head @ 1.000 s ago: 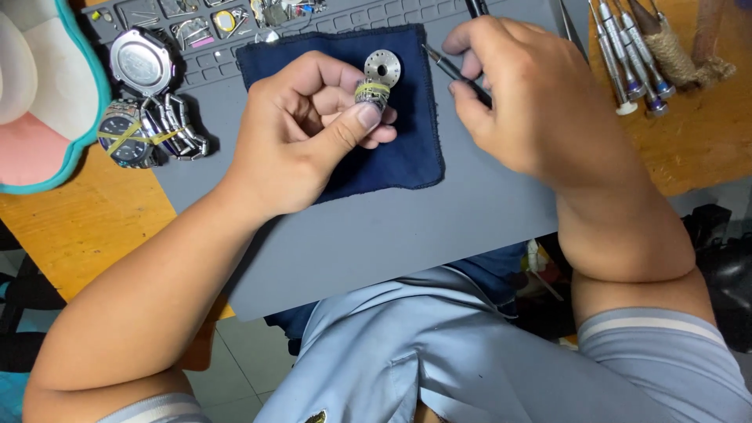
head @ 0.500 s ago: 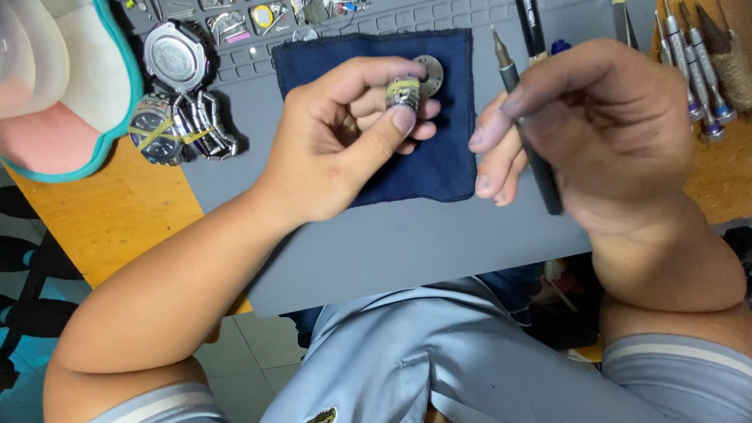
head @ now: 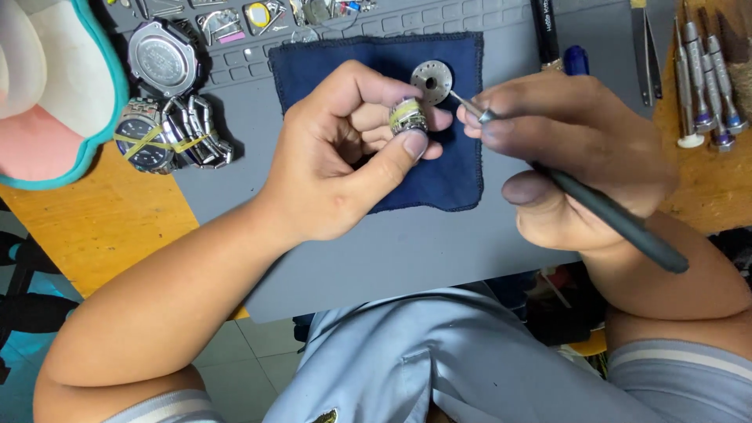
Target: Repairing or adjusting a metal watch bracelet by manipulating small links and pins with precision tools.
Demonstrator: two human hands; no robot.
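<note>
Reference landmark: the dark blue cloth (head: 439,168) spread on the grey work mat (head: 392,243). The left hand (head: 345,164) sits over the middle of the cloth and pinches a small round watch movement (head: 407,116) between thumb tip and forefingers, raised just above the cloth's upper half; the hand is closed firmly on it at the rim. The right hand (head: 572,157) lies over the cloth's right edge and grasps a slim dark-handled screwdriver (head: 603,211) pen-fashion, its fine metal tip reaching toward the movement and close beside a loose perforated metal disc (head: 432,78) lying on the cloth near its top edge. Whether the tip touches either part cannot be told. Judgement on handling: the movement appears light, rigid and small, with smooth metal sides likely to slip under poor grip, and fine exposed works on its face likely to be fragile; it is best held by the outer rim only, as now, with fingers kept off the flat faces and pressure moderate. The cloth under it should cushion a drop. Left of the cloth lie a wristwatch with metal bracelet (head: 160,137) and a round watch case (head: 160,56); right of the cloth, on the wooden bench, stands a row of small screwdrivers (head: 709,86), with tweezers (head: 644,47) just beside them.
</note>
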